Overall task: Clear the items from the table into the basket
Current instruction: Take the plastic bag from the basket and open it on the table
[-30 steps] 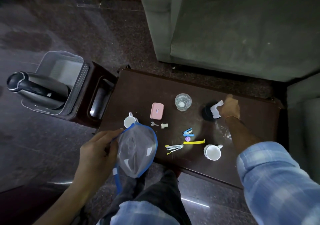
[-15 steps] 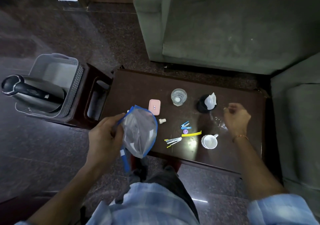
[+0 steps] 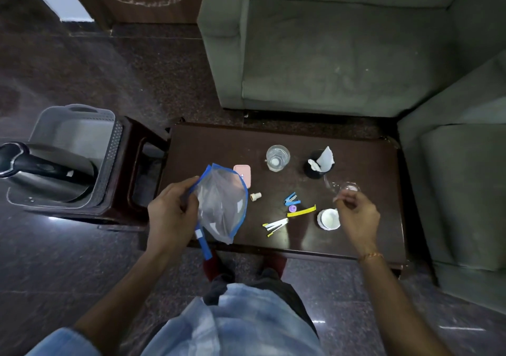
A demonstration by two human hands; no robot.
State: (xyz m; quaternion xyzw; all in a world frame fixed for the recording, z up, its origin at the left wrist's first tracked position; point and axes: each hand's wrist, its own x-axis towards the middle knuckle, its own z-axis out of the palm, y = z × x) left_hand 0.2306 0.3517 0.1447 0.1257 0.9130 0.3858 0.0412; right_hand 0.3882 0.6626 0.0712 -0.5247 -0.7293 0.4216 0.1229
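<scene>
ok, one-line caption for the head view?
Left hand holds a blue-edged clear pouch over the cluttered table; right hand lifts a clear glass.

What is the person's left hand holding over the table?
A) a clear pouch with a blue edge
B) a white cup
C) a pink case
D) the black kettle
A: the left hand pinches the rim of the clear pouch with a blue edge, held open above the table.
</scene>
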